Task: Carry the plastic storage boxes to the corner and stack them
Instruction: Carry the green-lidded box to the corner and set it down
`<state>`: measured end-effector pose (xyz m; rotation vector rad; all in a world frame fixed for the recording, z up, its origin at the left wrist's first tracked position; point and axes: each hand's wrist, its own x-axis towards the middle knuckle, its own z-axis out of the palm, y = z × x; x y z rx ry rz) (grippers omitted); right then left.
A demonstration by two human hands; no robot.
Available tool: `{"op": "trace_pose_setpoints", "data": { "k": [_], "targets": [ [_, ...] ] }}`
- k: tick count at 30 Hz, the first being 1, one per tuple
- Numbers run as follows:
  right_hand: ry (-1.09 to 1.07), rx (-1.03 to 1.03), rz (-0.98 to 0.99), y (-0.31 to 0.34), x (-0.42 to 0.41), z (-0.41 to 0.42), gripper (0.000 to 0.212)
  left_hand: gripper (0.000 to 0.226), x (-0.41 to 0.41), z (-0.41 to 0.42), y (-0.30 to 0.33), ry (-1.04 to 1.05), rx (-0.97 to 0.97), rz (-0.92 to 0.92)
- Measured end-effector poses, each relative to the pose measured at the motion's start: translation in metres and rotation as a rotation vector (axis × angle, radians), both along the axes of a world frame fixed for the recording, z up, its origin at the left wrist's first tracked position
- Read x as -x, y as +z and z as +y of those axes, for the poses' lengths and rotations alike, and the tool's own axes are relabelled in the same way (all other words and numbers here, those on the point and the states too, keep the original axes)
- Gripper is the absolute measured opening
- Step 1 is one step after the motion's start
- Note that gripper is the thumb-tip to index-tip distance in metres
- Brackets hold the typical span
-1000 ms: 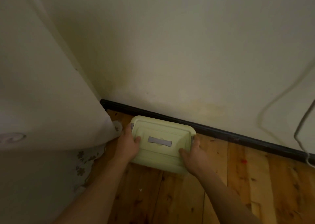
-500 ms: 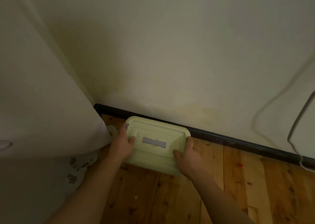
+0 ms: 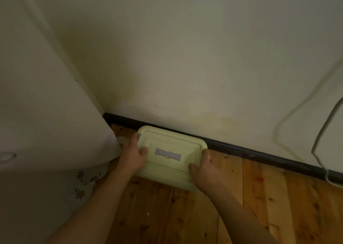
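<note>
A pale green plastic storage box [image 3: 170, 143] with a grey handle on its lid sits low by the dark baseboard, near the room's corner. My left hand [image 3: 132, 155] grips its left end, thumb on the lid and fingers wrapped over the side by the grey clip. My right hand [image 3: 204, 171] holds the right front corner, thumb on the lid, fingers around the side. The box's lower part is hidden under the lid, so I cannot tell whether it rests on the floor.
A white bed sheet [image 3: 46, 123] with a flowered valance hangs at the left, close to the box. A black baseboard [image 3: 259, 155] runs along the cream wall. A white cable [image 3: 319, 141] dangles at the right. Wooden floorboards [image 3: 185, 216] lie below.
The view has shifted a little; the box and both hands keep the same hold and stay against the baseboard near the corner.
</note>
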<state>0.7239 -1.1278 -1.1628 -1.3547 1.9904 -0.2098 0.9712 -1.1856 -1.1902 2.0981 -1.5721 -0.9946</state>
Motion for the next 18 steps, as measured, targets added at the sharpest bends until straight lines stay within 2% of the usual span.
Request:
{"op": "trace_pose_setpoints", "data": {
  "k": [4, 10, 18],
  "targets": [
    [0.038, 0.017, 0.069, 0.010, 0.005, -0.003, 0.071, 0.082, -0.005, 0.001, 0.013, 0.027, -0.019, -0.016],
    [0.097, 0.063, 0.171, 0.048, 0.011, -0.015, 0.075, 0.077, -0.002, -0.001, 0.054, 0.024, 0.070, -0.006],
    [0.158, 0.143, 0.194, 0.175, 0.020, -0.016, 0.067, 0.071, 0.003, 0.016, 0.176, 0.060, 0.080, 0.018]
  ]
}}
